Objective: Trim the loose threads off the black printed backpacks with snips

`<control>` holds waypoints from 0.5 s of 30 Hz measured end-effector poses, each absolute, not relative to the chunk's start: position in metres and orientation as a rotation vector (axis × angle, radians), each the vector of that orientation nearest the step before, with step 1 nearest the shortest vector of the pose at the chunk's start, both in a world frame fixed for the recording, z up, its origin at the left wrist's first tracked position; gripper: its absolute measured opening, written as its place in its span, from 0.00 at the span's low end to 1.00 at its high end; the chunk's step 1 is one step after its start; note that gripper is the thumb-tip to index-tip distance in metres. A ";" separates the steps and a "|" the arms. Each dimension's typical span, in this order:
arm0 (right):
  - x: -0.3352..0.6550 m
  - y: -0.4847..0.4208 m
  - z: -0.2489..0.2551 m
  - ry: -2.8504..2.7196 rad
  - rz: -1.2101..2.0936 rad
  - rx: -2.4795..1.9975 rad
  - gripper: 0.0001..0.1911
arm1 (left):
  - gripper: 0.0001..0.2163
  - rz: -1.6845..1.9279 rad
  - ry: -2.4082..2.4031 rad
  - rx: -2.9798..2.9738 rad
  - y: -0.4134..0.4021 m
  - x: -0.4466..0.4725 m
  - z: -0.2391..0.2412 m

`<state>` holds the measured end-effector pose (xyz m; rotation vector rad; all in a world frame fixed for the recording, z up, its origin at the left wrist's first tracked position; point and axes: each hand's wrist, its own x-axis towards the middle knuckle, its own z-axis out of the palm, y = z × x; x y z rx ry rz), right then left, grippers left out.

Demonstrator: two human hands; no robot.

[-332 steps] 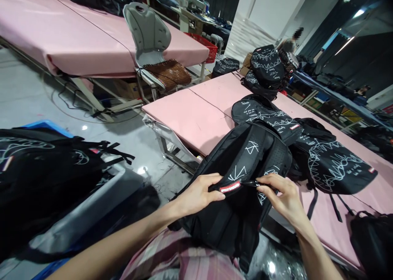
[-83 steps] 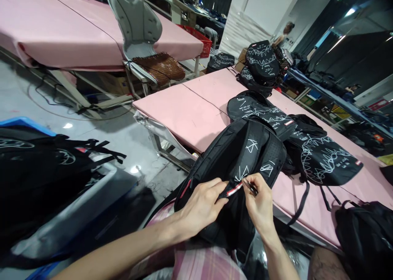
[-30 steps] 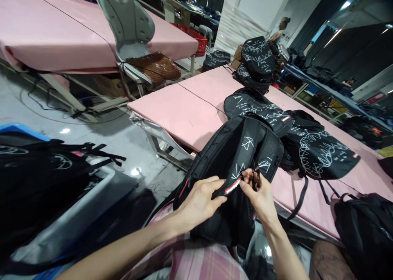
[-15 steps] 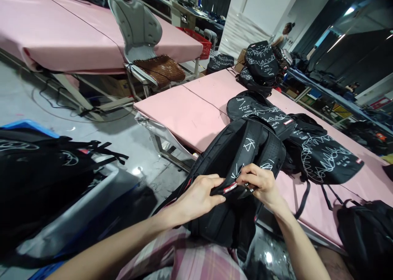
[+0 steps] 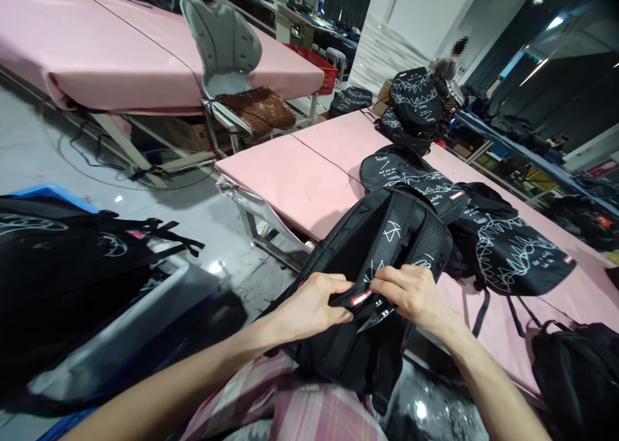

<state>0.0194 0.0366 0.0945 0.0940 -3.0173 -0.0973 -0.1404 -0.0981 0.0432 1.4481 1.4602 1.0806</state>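
Note:
A black backpack [image 5: 333, 254] leans against the table edge in front of me, its back panel and padded shoulder straps facing up. My left hand [image 5: 322, 302] is closed on one shoulder strap [image 5: 391, 225], pinching it beside a small red and white label [image 5: 360, 298]. Just right of the label, my right hand [image 5: 406, 291] is closed with its fingertips at the strap. Small pointed thread snips [image 5: 376, 318] stick out below that hand's fingers, toward the lower left. The palm side of the right hand is hidden.
Several black backpacks with white line drawings [image 5: 522, 251] lie on the pink-covered table [image 5: 294, 164]. At left, more black bags [image 5: 62, 267] fill a blue-edged bin [image 5: 145, 312]. A grey chair [image 5: 222, 41] stands by another pink table [image 5: 120, 48]. A person [image 5: 449, 64] is at the back.
My right hand has turned so its back shows more, and the snips' pointed blades now stand out further below the fingers. My left hand keeps its pinch on the strap.

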 end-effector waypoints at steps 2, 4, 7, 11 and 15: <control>0.017 0.033 0.097 -3.036 -0.144 0.134 0.15 | 0.03 1.076 1.437 1.452 -0.098 -0.141 0.044; 0.016 0.032 0.095 -3.026 -0.177 0.141 0.15 | 0.02 1.060 1.433 1.455 -0.098 -0.142 0.043; 0.022 0.037 0.088 -2.993 -0.146 0.091 0.13 | 0.02 1.074 1.410 1.405 -0.099 -0.145 0.043; 0.046 0.053 0.077 -2.835 0.226 -0.190 0.12 | 0.03 1.119 1.371 1.243 -0.100 -0.151 0.045; 0.064 0.057 0.069 -2.607 0.508 -0.494 0.10 | 0.03 1.123 1.382 1.220 -0.099 -0.152 0.044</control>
